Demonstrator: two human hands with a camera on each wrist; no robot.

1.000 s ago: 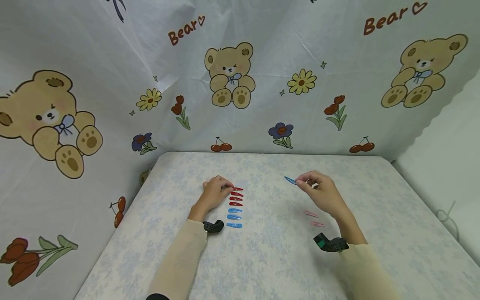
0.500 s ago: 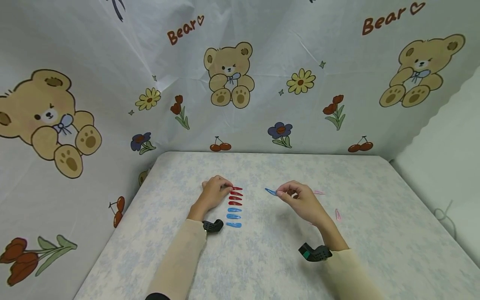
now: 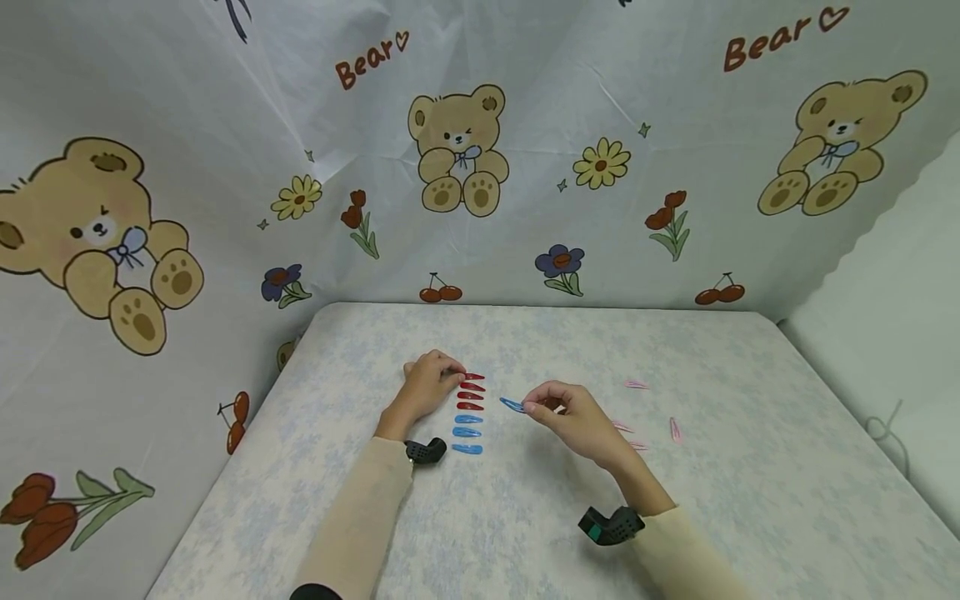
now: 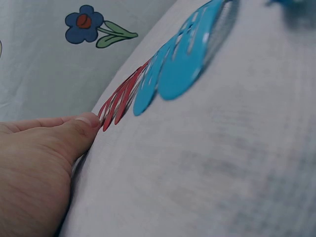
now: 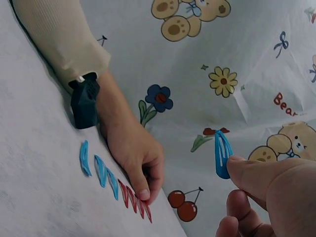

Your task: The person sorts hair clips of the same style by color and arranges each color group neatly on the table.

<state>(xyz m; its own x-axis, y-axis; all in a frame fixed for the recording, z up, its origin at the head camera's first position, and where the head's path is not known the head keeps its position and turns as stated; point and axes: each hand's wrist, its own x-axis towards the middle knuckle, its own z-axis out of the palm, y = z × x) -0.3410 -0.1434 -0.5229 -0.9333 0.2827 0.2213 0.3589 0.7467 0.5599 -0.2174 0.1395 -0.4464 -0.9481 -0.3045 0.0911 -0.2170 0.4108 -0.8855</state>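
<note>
My right hand (image 3: 573, 423) pinches a blue snap hair clip (image 5: 223, 155) by one end between thumb and fingers, its other end pointing left in the head view. The clip is held above the table, to the right of a column of hair clips. In that column several red hair clips (image 3: 470, 397) lie at the far end, with three blue hair clips (image 3: 468, 432) nearer. My left hand (image 3: 429, 385) rests on the table left of the column, thumb and finger pinching the end of the farthest red clip. In the left wrist view its thumb tip (image 4: 89, 120) is right at the red clips.
Several pink hair clips (image 3: 676, 429) lie scattered on the table (image 3: 480, 533) to the right of my right hand. A cloth with printed bears (image 3: 459, 150) hangs behind the table's far edge. A white cable (image 3: 892, 429) shows beyond the right edge.
My right hand has moved left and nearer with the blue hair clip, toward the column, uncovering pink clips on the right. The left hand has stayed at the far red clip.
</note>
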